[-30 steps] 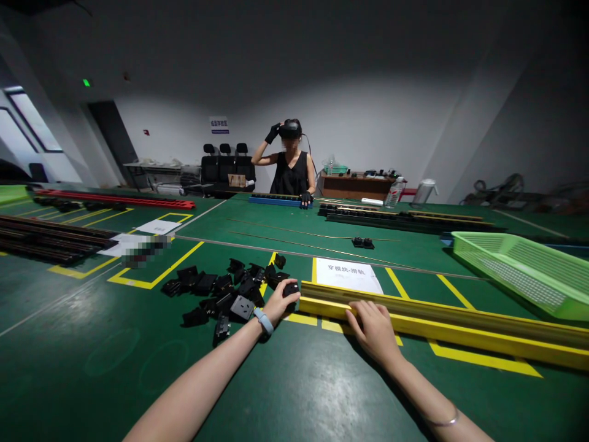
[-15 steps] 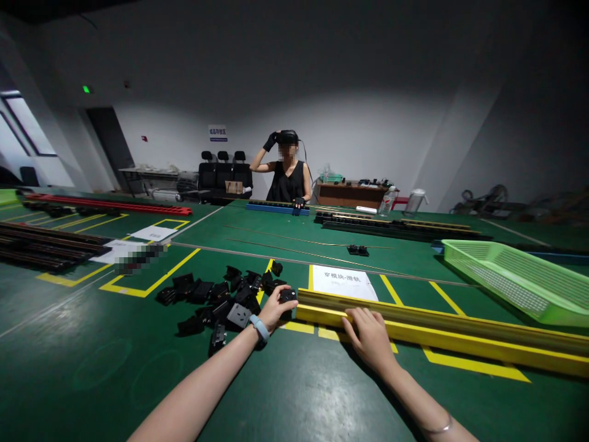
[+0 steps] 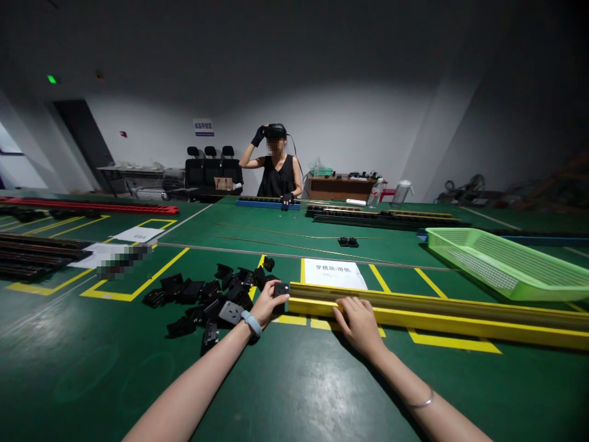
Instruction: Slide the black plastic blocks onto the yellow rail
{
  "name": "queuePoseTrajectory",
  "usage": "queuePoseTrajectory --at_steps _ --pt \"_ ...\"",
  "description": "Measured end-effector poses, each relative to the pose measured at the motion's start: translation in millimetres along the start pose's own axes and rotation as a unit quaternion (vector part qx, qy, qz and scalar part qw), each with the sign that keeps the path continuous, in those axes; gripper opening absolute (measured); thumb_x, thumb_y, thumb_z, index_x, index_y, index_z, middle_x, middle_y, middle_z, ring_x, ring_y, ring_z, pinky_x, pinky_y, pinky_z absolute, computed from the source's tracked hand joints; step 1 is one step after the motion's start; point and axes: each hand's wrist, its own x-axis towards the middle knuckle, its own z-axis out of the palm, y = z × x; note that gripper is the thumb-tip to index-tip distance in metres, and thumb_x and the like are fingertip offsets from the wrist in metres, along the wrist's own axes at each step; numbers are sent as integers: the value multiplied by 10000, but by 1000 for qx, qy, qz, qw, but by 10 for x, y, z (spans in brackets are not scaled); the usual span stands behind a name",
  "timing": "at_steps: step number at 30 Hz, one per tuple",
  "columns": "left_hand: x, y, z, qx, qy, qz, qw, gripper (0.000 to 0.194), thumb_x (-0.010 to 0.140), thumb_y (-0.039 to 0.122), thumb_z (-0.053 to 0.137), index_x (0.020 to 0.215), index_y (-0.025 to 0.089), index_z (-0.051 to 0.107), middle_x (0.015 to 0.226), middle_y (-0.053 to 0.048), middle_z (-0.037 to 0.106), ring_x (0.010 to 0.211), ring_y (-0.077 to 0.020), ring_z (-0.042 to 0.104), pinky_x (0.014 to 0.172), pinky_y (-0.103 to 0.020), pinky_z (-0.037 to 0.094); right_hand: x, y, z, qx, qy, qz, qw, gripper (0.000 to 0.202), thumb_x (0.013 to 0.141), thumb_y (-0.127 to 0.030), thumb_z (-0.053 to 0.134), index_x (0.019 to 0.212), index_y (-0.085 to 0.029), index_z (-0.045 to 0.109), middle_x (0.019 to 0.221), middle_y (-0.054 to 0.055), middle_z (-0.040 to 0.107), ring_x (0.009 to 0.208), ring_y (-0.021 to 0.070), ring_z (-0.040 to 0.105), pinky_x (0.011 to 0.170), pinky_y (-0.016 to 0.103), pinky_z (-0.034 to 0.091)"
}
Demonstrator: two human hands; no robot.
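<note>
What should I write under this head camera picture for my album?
Left hand holds a black module at the end of a yellow rail; right hand rests on it.

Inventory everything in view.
Table: one, green, throughout
Yellow rail: one, yellow, front right
Modules: many, black, left pile and centre
Held module: one, black, rail's end
Papers: three, white, centre and left
Basket: one, green, right
Dark rails: several, black, left and far side
Red rail: one, red, far left
Blue rails: two visible, blue, far side
Bottle, pitcher: one each, clear, far side
Chairs: three, black, back
Background clutter: uncounted, mixed, back
Co-worker: one, black top, opposite
Left hand: one, bare, on module
Right hand: one, bare, on rail
</note>
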Motion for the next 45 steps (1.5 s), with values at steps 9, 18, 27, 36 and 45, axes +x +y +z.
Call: queuePoseTrajectory --at_steps 9,18,27,36,45 --pt "-17 31 3 2 -2 -5 1000 613 614 306 772 1140 195 478 1161 -123 598 1027 -212 605 964 -400 415 1 8 10 -11 8 -3 1000 270 931 -337 368 933 -191 595 844 47 639 795 166 532 771 310 283" --pt "-9 26 -5 -1 0 -7 1000 612 622 281 774 1144 191 467 1222 -145 559 1069 -235 589 960 -409 423 7 -9 -5 6 2 3 1000 271 935 -335 360 933 -188 588 848 52 637 804 170 526 779 313 279" --pt "-8 40 -4 1 -4 -8 1000 584 627 259 772 1124 190 473 1198 -141 579 1065 -230 592 975 -404 409 4 -3 -6 0 -4 7 1000 272 935 -336 365 929 -186 592 844 47 632 812 166 528 779 312 278" --pt "-9 36 -2 -4 -4 -11 1000 590 617 258 778 1124 196 484 1163 -127 596 1051 -231 596 969 -403 407 -19 18 35 6 -10 12 1000 236 931 -331 389 951 -192 579 857 45 632 828 175 526 793 323 279" --pt "-7 35 -7 -3 -2 -14 1000 572 616 262 778 1109 197 494 1163 -121 592 1040 -228 599 955 -399 419 -6 12 25 12 -12 14 1000 221 929 -327 399 948 -192 572 867 43 630 834 176 526 794 324 282"
